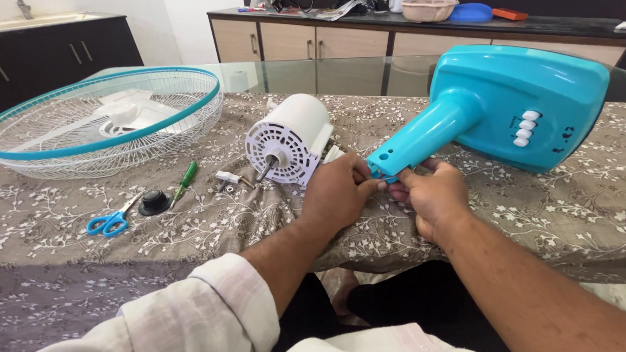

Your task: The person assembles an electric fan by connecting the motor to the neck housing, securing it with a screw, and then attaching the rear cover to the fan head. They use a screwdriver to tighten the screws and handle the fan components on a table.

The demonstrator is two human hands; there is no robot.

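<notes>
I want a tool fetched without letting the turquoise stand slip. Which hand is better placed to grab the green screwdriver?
Probably the left hand: the green screwdriver lies on its side, while the right hand sits farther away at the fan stand.

Bright, even daylight; sharp focus

Table and room items apart from the work in hand

A white wire fan guard (101, 121) with a teal rim lay at the far left of the floral tablecloth (536, 214), white blades resting inside it. Near it, toward the near left, lay blue-handled scissors (112, 220), a black round cap (155, 202) and a green-handled screwdriver (184, 182), all just beside one another. A white motor housing (290, 140) lay at centre on its side, shaft pointing near, with a small white fitting (226, 178) just left of the shaft. A long sideboard (417, 40) stood far behind, bearing a beige bowl (428, 9) and a blue lid (471, 12). A dark cabinet (58, 49) stood far left.
</notes>
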